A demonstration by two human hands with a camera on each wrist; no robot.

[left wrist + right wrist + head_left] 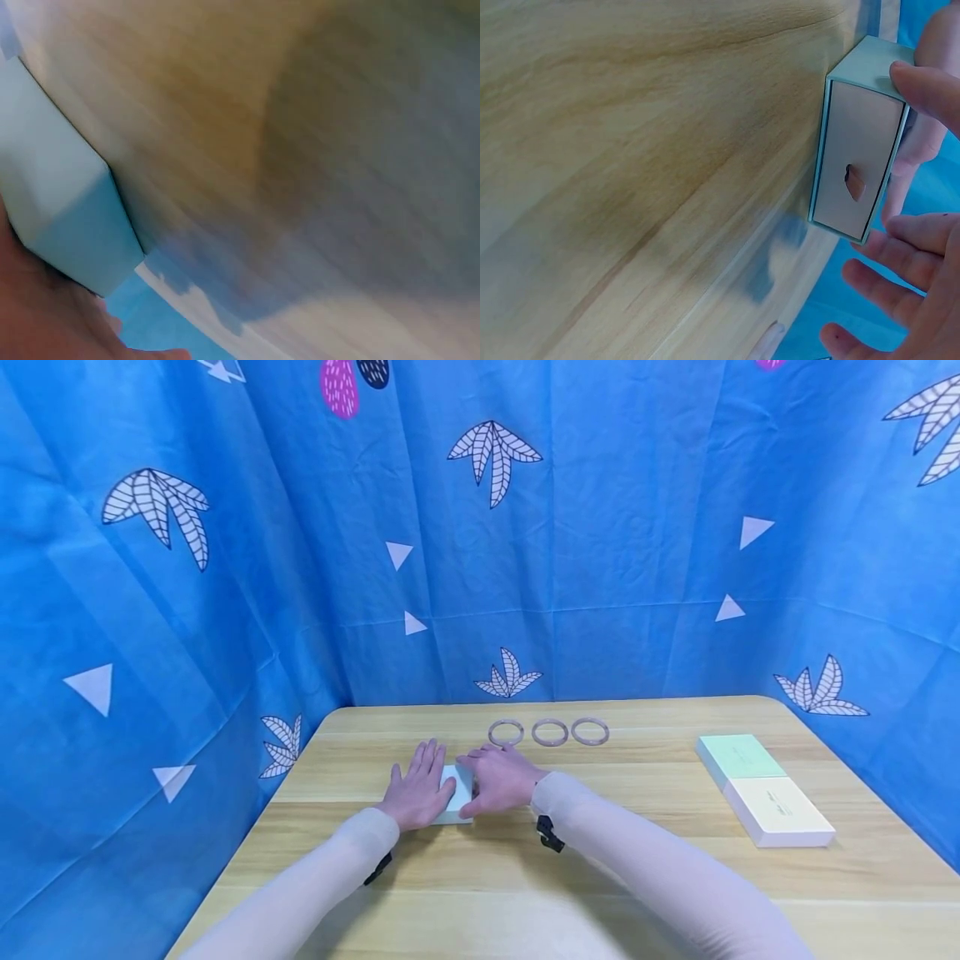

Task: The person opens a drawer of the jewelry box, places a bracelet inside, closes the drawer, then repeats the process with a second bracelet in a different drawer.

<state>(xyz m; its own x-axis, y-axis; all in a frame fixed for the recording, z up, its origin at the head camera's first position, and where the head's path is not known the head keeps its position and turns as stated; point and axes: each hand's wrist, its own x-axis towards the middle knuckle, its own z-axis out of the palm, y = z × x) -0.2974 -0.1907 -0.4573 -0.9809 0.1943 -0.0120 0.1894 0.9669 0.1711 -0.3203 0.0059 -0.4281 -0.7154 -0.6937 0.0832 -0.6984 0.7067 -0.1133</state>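
A small pale blue-green drawer box (459,783) stands on the table between both hands. My left hand (420,787) lies along its left side, fingers straight and pointing away, thumb over the top. In the left wrist view the box (82,232) has that hand against it. From the right, my right hand (504,779) grips the box's end, thumb at the near corner and index finger at the far one. The right wrist view shows the white drawer front (859,150) with a small brownish pull tab (855,184), facing the right palm; the other fingers spread loosely.
Three pale purple bangles lie in a row behind the hands: a left one (506,721), a middle one (550,744) and a right one (590,743). At the right of the wooden table (645,877) sit a mint-green box (738,756) and a cream box (780,806), end to end. A blue curtain (615,527) hangs behind.
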